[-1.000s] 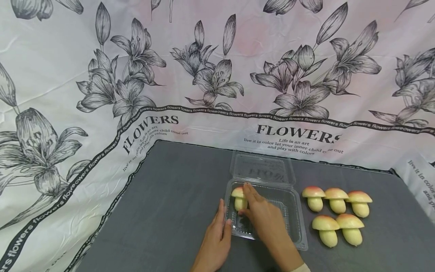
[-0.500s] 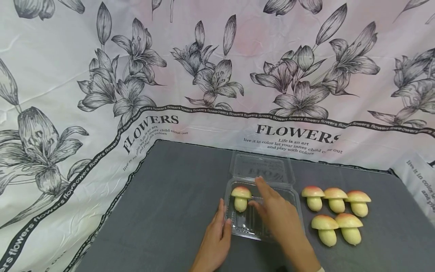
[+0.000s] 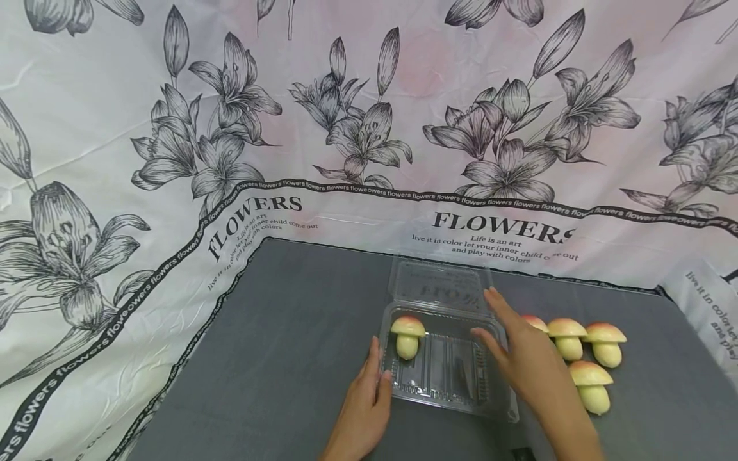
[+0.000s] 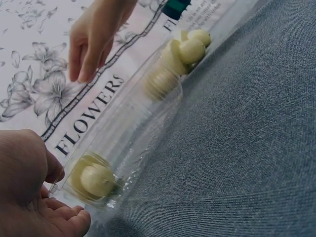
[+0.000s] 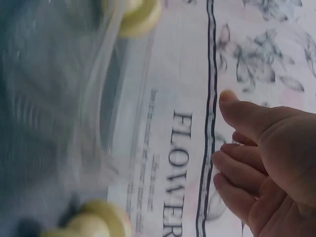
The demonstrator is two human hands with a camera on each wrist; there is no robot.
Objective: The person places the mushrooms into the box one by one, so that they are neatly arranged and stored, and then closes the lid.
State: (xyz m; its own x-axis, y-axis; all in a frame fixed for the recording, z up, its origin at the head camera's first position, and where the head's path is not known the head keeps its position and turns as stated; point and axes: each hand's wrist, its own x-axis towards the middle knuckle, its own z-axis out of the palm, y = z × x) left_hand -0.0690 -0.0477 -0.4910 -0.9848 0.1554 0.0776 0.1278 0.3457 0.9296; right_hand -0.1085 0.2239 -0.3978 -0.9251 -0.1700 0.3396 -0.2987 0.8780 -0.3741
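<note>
**One mushroom boxed, the right hand crossing to the loose ones**

One mushroom (image 3: 407,335) stands in the far-left corner of the clear clamshell box (image 3: 446,400) in the head view, cap up; the box sits mid-tabletop with its lid (image 3: 441,286) thrown open toward the far edge. The left hand (image 3: 363,410) rests flat against the box's left wall, fingers straight, pinning it. The right hand (image 3: 527,358) hovers over the box's right rim with an empty, spread grip, fingers extended. Just beyond it, toward the right edge of the grey tabletop (image 3: 277,333), the loose mushrooms (image 3: 588,349) lie close together; the hand hides part of the group.

From the left wrist, the boxed mushroom (image 4: 96,178) shows through the transparent wall, just beside the left hand (image 4: 29,197). The right hand (image 4: 94,37) hangs above with relaxed fingers, holding nothing.

The right wrist view is blurred: a loose, open right hand (image 5: 261,163) before the flower-printed cloth (image 5: 182,148), with yellow caps at the frame's edges.

To do this step well, I judge it best to pinch the nearest loose mushroom by its stem or under the cap, lift clear of its neighbours, and keep the left hand steadying the light box.
</note>
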